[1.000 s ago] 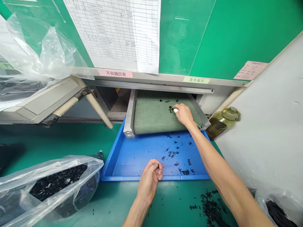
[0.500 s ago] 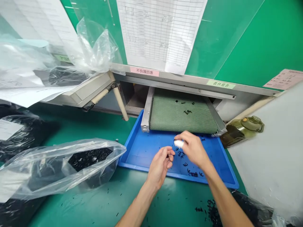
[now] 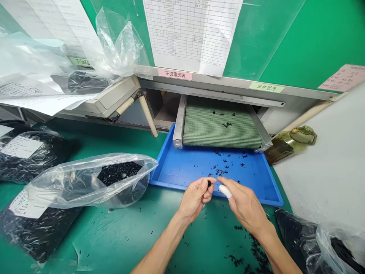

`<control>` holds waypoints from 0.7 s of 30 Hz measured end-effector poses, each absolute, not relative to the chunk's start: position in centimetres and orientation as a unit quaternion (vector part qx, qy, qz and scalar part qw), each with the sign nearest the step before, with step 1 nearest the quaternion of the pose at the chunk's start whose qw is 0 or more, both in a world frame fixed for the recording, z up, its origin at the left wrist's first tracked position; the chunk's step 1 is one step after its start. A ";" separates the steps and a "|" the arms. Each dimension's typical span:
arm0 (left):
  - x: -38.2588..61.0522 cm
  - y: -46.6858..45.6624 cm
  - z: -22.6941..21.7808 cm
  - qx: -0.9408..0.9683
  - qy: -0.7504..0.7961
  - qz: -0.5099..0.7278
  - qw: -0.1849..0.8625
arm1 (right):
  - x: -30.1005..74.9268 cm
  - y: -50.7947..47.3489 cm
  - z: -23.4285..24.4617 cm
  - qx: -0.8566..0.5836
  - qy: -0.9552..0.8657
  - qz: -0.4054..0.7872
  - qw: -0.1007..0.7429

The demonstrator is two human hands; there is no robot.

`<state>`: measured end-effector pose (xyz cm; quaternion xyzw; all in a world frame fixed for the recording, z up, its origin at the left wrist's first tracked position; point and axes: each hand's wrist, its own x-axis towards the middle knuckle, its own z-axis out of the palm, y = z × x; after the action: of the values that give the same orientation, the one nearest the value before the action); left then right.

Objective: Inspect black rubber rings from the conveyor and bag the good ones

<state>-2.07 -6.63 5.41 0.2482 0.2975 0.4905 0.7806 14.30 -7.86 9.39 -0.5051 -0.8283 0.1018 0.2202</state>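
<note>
Two hands work at the near edge of my blue tray (image 3: 168, 171): the left hand (image 3: 195, 198) clenches a small black part (image 3: 209, 183), and the right hand (image 3: 245, 203) hangs open just beside it. Loose black parts (image 3: 219, 171) lie between them and the green mesh conveyor belt (image 3: 222, 131), with open tray around them; a plastic bag of black parts (image 3: 119, 177) crowds the tray's left rim.

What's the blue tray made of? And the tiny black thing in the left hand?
The blue tray looks like moulded plastic: smooth, slightly shiny, one even colour with rounded corners. The small black piece in the left hand seems to be rubber or plastic, with a dull black look, but it is too small to tell which.
</note>
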 end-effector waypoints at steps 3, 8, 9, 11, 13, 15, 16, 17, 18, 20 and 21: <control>-2.0 -7.0 5.5 0.273 0.315 0.486 0.768 | 13.8 -8.5 9.5 -0.500 -0.840 0.071 0.201; -2.0 -7.3 5.5 0.302 0.338 0.483 0.749 | 12.9 -8.7 10.1 -0.480 -0.863 -0.004 0.158; -2.0 -7.4 5.5 0.311 0.340 0.481 0.746 | 12.9 -8.6 10.1 -0.482 -0.863 -0.018 0.153; -2.0 -7.4 5.5 0.324 0.341 0.483 0.739 | 12.9 -8.6 10.0 -0.480 -0.865 -0.034 0.144; -2.0 -7.5 5.5 0.329 0.342 0.483 0.736 | 13.1 -8.5 9.9 -0.473 -0.870 -0.028 0.138; -2.0 -7.5 5.5 0.333 0.340 0.481 0.737 | 13.3 -8.5 9.9 -0.468 -0.873 -0.014 0.135; -2.0 -7.5 5.5 0.336 0.338 0.479 0.737 | 13.4 -8.6 9.9 -0.466 -0.874 -0.009 0.134; -2.0 -7.5 5.5 0.342 0.338 0.476 0.737 | 13.4 -8.6 9.9 -0.465 -0.875 -0.009 0.134; -2.0 -7.5 5.5 0.348 0.338 0.473 0.735 | 13.5 -8.6 10.0 -0.464 -0.875 -0.014 0.134; -2.1 -7.5 5.4 0.361 0.344 0.472 0.727 | 13.4 -8.6 10.0 -0.461 -0.877 -0.032 0.131; -2.1 -7.6 5.4 0.368 0.348 0.473 0.721 | 13.4 -8.6 10.0 -0.461 -0.877 -0.040 0.129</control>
<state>-2.09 -7.55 5.38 0.3684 0.3483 0.4727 0.7208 13.38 -8.62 10.01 -0.4606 -0.8773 -0.0398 0.1288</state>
